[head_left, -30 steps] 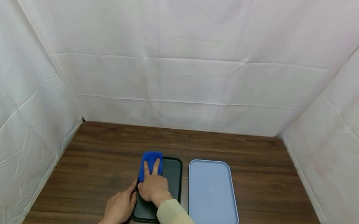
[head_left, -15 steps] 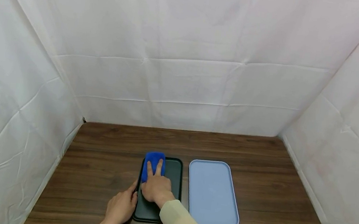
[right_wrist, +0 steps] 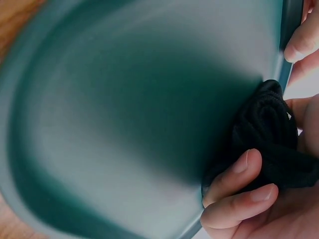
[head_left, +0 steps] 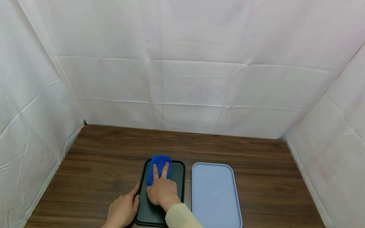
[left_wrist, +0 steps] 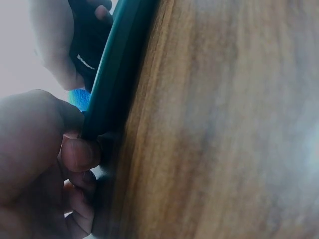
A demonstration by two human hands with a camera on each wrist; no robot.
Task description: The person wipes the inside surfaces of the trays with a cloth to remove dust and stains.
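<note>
A dark green rectangular tray (head_left: pixel 151 215) lies on the wooden table. My right hand (head_left: pixel 162 193) is over its left half, with two fingers spread and pressing a blue cloth (head_left: pixel 160 160) against the far left part. In the right wrist view, the cloth (right_wrist: pixel 266 122) looks dark and bunched, and the other fingers curl round it. My left hand (head_left: pixel 121 210) holds the tray's left edge; in the left wrist view, thumb and fingers pinch the rim (left_wrist: pixel 117 64). Part of the cloth is hidden beneath the right hand.
A light blue tray (head_left: pixel 216 198) lies just right of the green one, a narrow gap between them. White fabric (head_left: pixel 186 80) hangs behind and on both sides of the wooden table (head_left: pixel 272 193).
My right hand has slid the cloth a little to the right, from the green tray's left rim inward. My left hand keeps its place at the tray's edge.
</note>
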